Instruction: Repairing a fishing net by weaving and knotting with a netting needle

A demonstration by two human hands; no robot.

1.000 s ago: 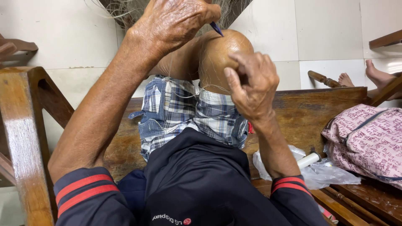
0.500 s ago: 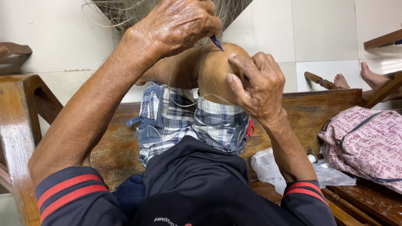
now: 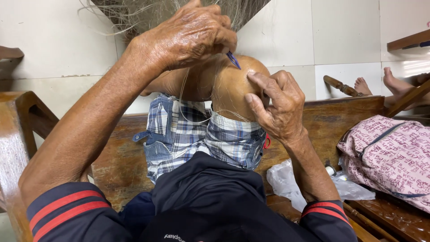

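Note:
My left hand (image 3: 190, 38) is closed on a small blue tool (image 3: 233, 59) whose tip points down at my raised bare knee (image 3: 233, 85). My right hand (image 3: 275, 105) rests against the right side of that knee, index finger stretched over its top, close to the tool's tip. Thin pale threads (image 3: 188, 96) run from a heap of fine netting (image 3: 179, 13) above, across the knee and down over my blue and white checked shorts (image 3: 197, 134). I cannot tell whether the right fingers pinch a thread.
I sit on a dark wooden bench (image 3: 121, 166) with an armrest (image 3: 18, 130) at left. A pink patterned bag (image 3: 389, 157) and a crumpled clear plastic bag (image 3: 291, 183) lie on the seat at right. Another person's bare feet (image 3: 380, 83) show on the white tiled floor.
My right hand has slid up from below the knee onto its side, index finger now over the top. The left hand and tool kept their place at the knee.

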